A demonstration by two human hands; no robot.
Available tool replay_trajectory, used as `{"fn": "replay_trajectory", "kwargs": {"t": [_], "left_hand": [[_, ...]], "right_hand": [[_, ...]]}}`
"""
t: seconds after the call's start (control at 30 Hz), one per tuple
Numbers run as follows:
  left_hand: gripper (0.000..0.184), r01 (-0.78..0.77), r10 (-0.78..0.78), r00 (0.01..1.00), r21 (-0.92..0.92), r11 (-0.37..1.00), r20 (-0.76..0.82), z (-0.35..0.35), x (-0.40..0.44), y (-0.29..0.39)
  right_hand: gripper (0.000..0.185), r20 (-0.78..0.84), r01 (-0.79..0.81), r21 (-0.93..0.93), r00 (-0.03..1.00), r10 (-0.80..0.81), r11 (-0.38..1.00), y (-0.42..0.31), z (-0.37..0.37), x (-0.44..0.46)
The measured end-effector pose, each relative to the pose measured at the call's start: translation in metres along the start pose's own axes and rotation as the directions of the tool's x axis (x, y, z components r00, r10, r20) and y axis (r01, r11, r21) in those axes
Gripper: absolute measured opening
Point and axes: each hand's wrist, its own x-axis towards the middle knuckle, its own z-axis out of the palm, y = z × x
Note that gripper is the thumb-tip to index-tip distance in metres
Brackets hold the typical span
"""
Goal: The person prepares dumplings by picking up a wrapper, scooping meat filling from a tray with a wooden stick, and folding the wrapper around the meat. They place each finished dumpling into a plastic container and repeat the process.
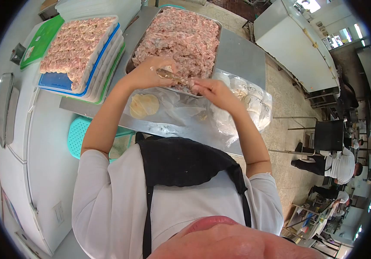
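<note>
Over the near edge of a metal tray [217,56] full of pinkish minced meat [179,36], my two hands work close together. My right hand [213,91] is closed around one end of a narrow flat spatula [174,76]. The spatula's other end reaches into my left hand [151,71], whose fingers are curled; what lies in its palm is mostly hidden. Below the left hand, a pile of round, pale yellow dough wrappers [144,105] rests on the steel table. Beside the right hand lies a clear plastic bag [261,105] with white round pieces and black handwriting.
Stacked plastic trays [103,73] stand at the left, the top one holding rows of meat-filled dumplings [75,43]. A green lid [42,41] is behind them. A turquoise stool [78,131] sits under the table's left edge. Other people [341,166] stand far right.
</note>
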Motion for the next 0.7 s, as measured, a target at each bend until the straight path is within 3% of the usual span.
{"fn": "replay_trajectory", "kwargs": {"t": [0.03,0.07,0.1,0.17,0.3,0.37,0.5,0.57,0.7], "left_hand": [[0.033,0.101,-0.101,0.995,0.005,0.995,0.005,0.005,0.000,0.001],[0.030,0.202,-0.202,0.979,0.012,0.979,0.008,0.009,-0.001,0.001],[0.030,0.207,-0.207,0.978,0.017,0.978,0.003,0.014,-0.003,-0.002],[0.035,0.271,-0.290,0.940,-0.127,0.954,-0.179,0.023,-0.007,-0.007],[0.042,0.255,-0.266,0.959,-0.114,0.960,-0.097,0.025,-0.008,0.003],[0.043,0.239,-0.242,0.916,-0.050,0.970,-0.321,0.034,-0.015,-0.009],[0.043,0.137,-0.187,0.929,-0.175,0.975,-0.318,0.010,-0.018,0.041],[0.046,0.400,-0.455,0.882,-0.318,0.860,-0.122,-0.002,-0.024,0.053],[0.040,0.345,-0.393,0.885,-0.214,0.914,-0.251,-0.016,-0.056,0.032]], "right_hand": [[0.032,0.050,0.050,-0.047,0.998,-0.047,0.998,0.003,-0.006,0.002],[0.030,0.020,0.071,-0.230,0.997,-0.068,0.971,0.004,-0.017,0.000],[0.030,0.023,0.079,-0.226,0.997,-0.076,0.971,-0.009,-0.021,-0.003],[0.027,-0.143,0.004,-0.438,0.987,-0.074,0.899,-0.031,-0.020,-0.014],[0.027,-0.103,0.066,-0.450,0.987,-0.125,0.891,-0.022,-0.013,-0.020],[0.028,-0.095,0.060,-0.460,0.989,-0.116,0.886,-0.031,-0.037,-0.019],[0.031,-0.135,0.029,-0.276,0.989,-0.068,0.961,-0.056,-0.041,-0.026],[0.032,-0.063,0.041,-0.304,0.996,-0.063,0.952,-0.056,-0.011,-0.023],[0.030,-0.034,0.093,-0.177,0.994,-0.101,0.980,-0.049,0.014,-0.002]]}}
